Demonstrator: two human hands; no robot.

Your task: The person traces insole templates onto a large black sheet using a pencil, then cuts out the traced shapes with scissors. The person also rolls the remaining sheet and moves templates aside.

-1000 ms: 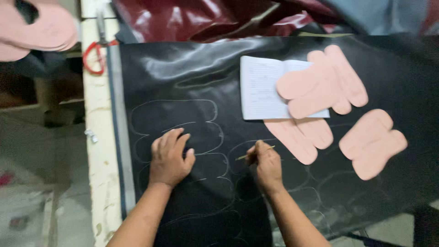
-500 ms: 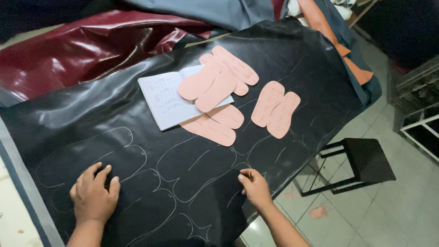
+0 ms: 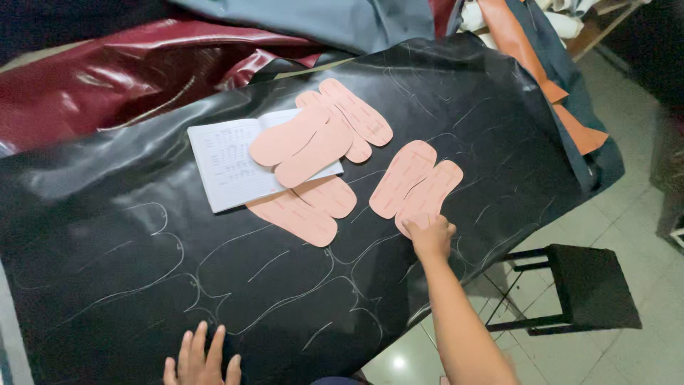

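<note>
My right hand [image 3: 430, 237] is touching the pink pattern piece [image 3: 415, 184] that lies nearest to me on the right. My fingers are curled on its lower end, but I cannot tell if I am pinching it or just pressing on it. The piece is flat and thin, like card, with round ends — really two long shapes side by side. It sits on the big black sheet [image 3: 499, 121], near the edge by the stool.

The black sheet is smooth and shiny, like leather. It is spread out flat, I think so shapes can be drawn on it. Pale chalk lines [image 3: 256, 274] already run over it in round, bumpy outlines.

My left hand [image 3: 201, 358] is open, fingers spread, pressing flat on the near edge of the sheet — maybe to keep it from sliding.

More pink pieces [image 3: 320, 132] are piled up on a white notebook [image 3: 224, 160] with lines, and another pair [image 3: 303, 207] pokes out from under it. Behind the sheet lies crumpled dark red material [image 3: 107, 71], also shiny. A black stool [image 3: 588, 285] stands on the pale tiled floor [image 3: 641, 214].
</note>
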